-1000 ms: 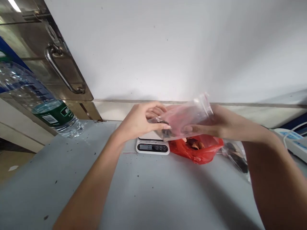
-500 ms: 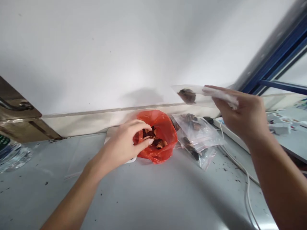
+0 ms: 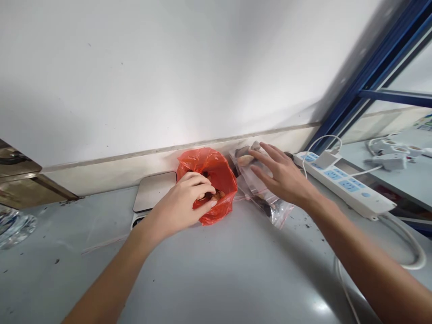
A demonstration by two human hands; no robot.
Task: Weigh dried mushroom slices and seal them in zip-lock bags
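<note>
My left hand (image 3: 180,200) reaches into the mouth of a red plastic bag (image 3: 222,175). Its fingers and thumb curl round a brown, dried-looking piece (image 3: 209,195), partly hidden by the fingers. More brown pieces (image 3: 221,194) lie inside the bag. Just right of it, clear zip bags (image 3: 251,184) with dark and pale brown pieces in them lie in an overlapping pile. My right hand (image 3: 278,173) is open over this pile, fingers spread, its fingertips at or just above the top bag. Whether they touch it I cannot tell.
A small kitchen scale (image 3: 153,191) sits left of the red bag. A flat clear bag (image 3: 104,234) lies nearer the left. At right are a white power strip (image 3: 347,184) with cables and a blue frame (image 3: 364,85). A white wall (image 3: 168,81) rises behind.
My right hand has come down and left from the air, letting go of the clear bag it held onto the pile. My left hand stays at the red bag. The view has shifted rightward.
</note>
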